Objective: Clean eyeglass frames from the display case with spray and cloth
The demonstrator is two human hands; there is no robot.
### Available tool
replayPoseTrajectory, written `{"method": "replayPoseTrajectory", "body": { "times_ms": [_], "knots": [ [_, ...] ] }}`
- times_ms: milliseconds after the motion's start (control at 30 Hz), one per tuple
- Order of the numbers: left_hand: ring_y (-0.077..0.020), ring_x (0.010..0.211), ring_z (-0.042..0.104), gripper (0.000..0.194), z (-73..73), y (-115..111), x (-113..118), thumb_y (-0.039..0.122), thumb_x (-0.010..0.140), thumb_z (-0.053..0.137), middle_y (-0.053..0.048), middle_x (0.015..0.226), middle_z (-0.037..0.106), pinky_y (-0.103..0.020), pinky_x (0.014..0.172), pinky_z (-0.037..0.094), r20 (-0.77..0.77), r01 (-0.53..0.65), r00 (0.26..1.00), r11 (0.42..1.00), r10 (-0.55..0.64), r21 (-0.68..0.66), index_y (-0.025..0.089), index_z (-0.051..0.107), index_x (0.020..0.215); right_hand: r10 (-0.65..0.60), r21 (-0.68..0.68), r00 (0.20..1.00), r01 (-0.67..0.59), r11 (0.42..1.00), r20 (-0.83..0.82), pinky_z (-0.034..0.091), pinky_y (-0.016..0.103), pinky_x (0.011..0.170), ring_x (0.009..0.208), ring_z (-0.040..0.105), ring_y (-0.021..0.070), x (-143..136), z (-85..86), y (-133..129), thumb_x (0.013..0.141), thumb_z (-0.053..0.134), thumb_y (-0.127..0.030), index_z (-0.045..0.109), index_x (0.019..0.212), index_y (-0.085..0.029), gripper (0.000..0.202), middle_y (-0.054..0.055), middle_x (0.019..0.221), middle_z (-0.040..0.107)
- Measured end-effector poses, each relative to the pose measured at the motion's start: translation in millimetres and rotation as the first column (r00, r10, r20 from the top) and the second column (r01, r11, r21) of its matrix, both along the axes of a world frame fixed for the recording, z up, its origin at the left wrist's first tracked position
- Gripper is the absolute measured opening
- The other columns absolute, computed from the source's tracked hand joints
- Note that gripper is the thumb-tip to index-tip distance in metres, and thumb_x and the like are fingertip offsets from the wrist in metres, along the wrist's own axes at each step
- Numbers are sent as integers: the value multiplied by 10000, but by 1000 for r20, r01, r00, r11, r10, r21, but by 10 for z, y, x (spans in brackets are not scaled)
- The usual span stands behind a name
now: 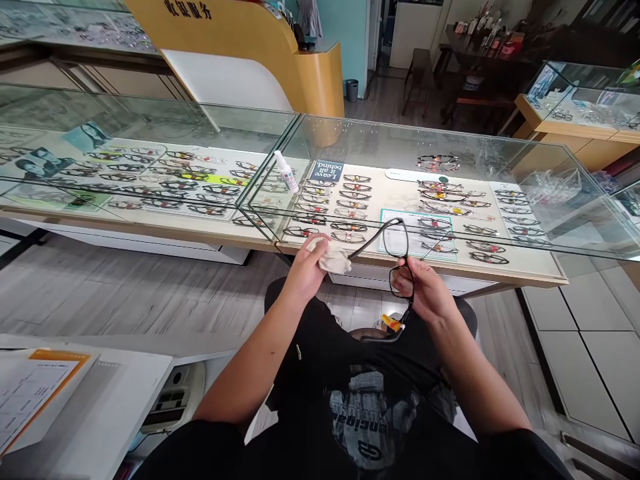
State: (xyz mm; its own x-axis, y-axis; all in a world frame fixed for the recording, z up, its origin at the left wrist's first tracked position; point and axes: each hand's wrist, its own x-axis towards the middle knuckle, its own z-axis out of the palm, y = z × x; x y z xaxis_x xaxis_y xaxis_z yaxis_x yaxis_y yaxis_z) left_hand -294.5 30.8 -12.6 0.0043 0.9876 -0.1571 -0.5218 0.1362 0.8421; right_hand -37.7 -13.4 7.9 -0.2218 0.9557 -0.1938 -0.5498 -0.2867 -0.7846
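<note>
Black-framed eyeglasses (407, 257) hang on edge in front of me, with their temples unfolded. My right hand (427, 287) pinches the frame near its bridge. An orange and white tag (392, 323) is on the lower temple. My left hand (307, 270) is closed around a crumpled cream cloth (334, 257), which meets the tip of the upper temple. A small white spray bottle (286, 172) stands on the glass counter beyond my left hand.
A glass display case (370, 252) holding rows of eyeglasses spans the front. A white desk (130, 380) with a paper folder (43, 393) is at lower left. Behind the case stands a wooden cashier counter (320, 87). A second display case (585, 100) is at right.
</note>
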Motion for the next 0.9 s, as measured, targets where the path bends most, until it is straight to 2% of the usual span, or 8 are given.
{"method": "replayPoseTrajectory", "body": {
  "times_ms": [133,267,367,500,600,667,800,900],
  "knots": [
    [-106,644,560,459,-98,-47,-115,259,666,984,51,716,543,-218,575,447,-73,10,997,999,-13,-32,206,558,829,-77,-17,997,78,997,18,265,316,544,576,252,122,50,38,53,812,897,-476,761,891,-191,326,-61,623,376],
    [-88,662,556,434,-175,-81,-154,196,651,960,54,763,555,-208,596,443,-111,18,994,1000,-20,-25,196,563,828,-116,-42,993,116,992,19,311,322,563,578,302,130,67,38,76,790,907,-478,744,884,-213,325,-63,609,408],
    [-100,735,605,412,-196,-86,-160,201,666,951,23,890,634,-217,632,470,-102,25,994,999,-27,-22,185,566,812,-128,-51,991,129,990,22,343,326,577,593,364,140,76,15,85,790,906,-482,754,897,-222,320,-52,616,450],
    [-178,888,698,419,-202,-64,-143,296,713,951,-69,1100,745,-257,688,521,-120,50,991,997,-57,-54,184,565,833,-165,-56,986,165,985,-1,388,330,606,625,416,142,80,-11,95,781,919,-456,758,909,-226,308,-31,676,532],
    [-202,908,723,421,-188,-43,-99,360,754,936,-44,964,728,-269,724,540,-129,62,989,998,-66,-33,201,579,911,-183,-39,983,182,982,-16,388,324,612,625,379,131,85,-18,103,779,926,-460,738,871,-231,310,-35,698,524],
    [-181,863,715,411,-175,-43,-53,374,772,923,14,812,644,-257,734,537,-120,58,991,998,-60,-18,214,595,960,-201,-25,980,201,979,-5,394,330,628,632,366,136,96,-16,108,781,923,-481,733,875,-239,322,-39,702,499],
    [-100,627,568,354,-179,-123,49,389,801,903,63,670,534,-240,693,515,-166,110,980,994,-110,-8,208,652,972,-241,12,971,241,970,5,377,340,632,620,286,139,120,5,116,796,910,-503,725,883,-256,320,-47,699,419],
    [-95,567,495,311,-198,-237,118,441,856,862,61,599,499,-275,712,534,-275,208,943,977,-186,55,188,699,929,-272,20,962,272,962,-16,363,326,617,617,246,136,115,25,119,798,919,-490,726,866,-258,310,-54,696,334]
  ]
}}
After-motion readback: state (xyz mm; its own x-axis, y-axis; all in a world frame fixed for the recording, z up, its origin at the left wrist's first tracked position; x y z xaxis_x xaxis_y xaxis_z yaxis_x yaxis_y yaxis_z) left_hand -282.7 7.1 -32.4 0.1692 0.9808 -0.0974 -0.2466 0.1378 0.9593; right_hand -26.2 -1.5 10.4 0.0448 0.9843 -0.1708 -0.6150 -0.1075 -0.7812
